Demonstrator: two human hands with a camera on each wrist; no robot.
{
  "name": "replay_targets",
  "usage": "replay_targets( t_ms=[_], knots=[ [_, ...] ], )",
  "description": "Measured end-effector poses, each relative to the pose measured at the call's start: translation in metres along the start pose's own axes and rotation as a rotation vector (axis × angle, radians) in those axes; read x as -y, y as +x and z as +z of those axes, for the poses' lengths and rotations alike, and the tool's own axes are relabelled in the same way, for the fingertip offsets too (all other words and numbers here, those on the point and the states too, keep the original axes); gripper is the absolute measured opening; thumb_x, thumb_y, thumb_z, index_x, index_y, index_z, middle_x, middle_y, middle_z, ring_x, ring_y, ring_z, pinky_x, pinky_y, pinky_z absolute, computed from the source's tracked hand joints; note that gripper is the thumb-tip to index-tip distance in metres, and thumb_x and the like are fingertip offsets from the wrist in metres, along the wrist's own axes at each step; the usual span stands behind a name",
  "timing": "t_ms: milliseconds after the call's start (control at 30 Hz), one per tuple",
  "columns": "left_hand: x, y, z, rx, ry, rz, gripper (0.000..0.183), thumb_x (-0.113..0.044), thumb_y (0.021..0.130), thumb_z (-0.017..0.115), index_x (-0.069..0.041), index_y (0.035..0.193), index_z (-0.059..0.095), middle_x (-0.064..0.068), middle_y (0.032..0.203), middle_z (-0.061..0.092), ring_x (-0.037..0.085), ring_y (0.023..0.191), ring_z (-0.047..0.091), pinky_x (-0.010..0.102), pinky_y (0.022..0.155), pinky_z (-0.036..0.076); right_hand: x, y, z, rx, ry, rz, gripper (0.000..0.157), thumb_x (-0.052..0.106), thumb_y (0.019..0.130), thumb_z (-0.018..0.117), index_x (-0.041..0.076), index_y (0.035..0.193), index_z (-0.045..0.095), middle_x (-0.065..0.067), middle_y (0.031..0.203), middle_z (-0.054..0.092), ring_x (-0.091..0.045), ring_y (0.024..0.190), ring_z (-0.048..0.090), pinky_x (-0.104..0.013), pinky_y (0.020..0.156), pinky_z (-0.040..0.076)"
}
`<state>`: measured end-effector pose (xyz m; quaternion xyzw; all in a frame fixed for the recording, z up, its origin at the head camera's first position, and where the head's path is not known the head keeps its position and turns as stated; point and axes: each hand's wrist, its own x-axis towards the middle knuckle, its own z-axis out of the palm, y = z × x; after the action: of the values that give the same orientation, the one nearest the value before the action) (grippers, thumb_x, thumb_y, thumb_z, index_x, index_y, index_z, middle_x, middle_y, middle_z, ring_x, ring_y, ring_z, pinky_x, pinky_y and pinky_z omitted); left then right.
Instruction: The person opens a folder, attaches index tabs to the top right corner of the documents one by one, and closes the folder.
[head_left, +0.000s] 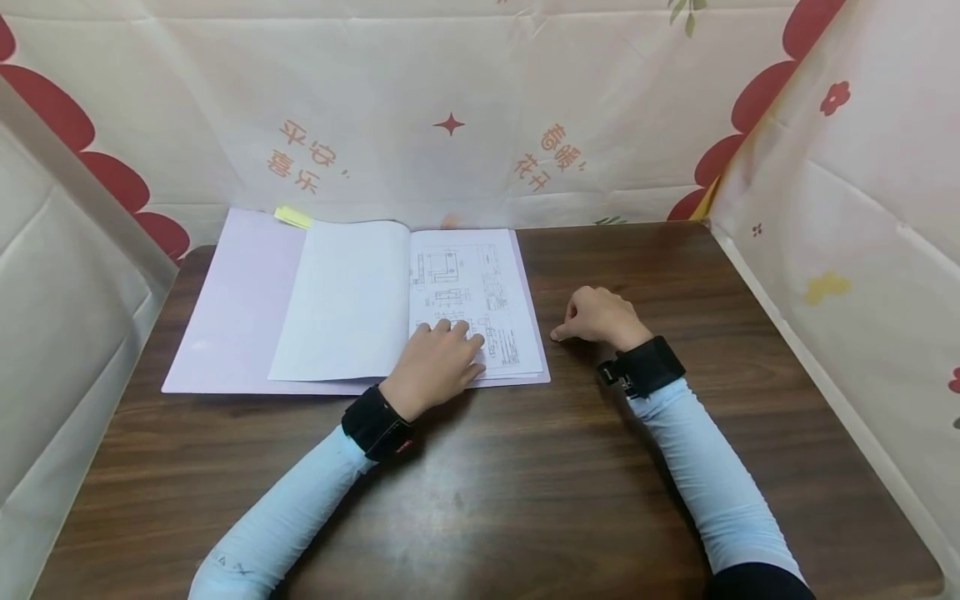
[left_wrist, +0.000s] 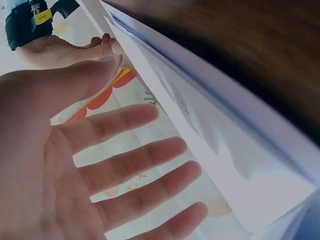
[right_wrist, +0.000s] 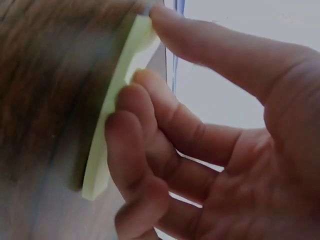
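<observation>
A purple folder (head_left: 234, 300) lies spread on the table, with a booklet of white pages open on it. Its left page (head_left: 341, 308) is blank; line drawings and text cover the right page (head_left: 504, 283). My left hand (head_left: 435, 367) lies over the lower part of the right page. In the left wrist view its fingers (left_wrist: 135, 155) look straight and spread. To the right of the folder, low over the table, is my right hand (head_left: 603, 318). Its curled fingers and thumb hold a pale yellow-green sticky note pad (right_wrist: 97, 155), hidden in the head view.
A yellow sticky tab (head_left: 292, 217) sticks out past the top of the left page. The brown wooden table (head_left: 480, 500) meets a printed cloth curtain (head_left: 450, 75) at the back, with more cloth hanging along both sides.
</observation>
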<state>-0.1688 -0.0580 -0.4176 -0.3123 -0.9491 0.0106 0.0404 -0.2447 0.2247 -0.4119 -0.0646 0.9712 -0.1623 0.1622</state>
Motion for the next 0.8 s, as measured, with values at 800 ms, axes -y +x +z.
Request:
replay_targets(
  t_ms=[800],
  knots=[
    [-0.049,0.056,0.008,-0.002,-0.005,0.228,0.04,-0.046,0.104,0.057,-0.016,0.129,0.066,0.002,0.129,0.066,0.021,0.113,0.064,0.04,0.086,0.058,-0.009,0.004,-0.004,0.018,0.118,-0.057,0.021,0.02,0.098,0.063,0.005,0.091,0.076,-0.009,0.078,0.07,-0.023,0.071,0.063,-0.033,0.062,0.047]
  ],
)
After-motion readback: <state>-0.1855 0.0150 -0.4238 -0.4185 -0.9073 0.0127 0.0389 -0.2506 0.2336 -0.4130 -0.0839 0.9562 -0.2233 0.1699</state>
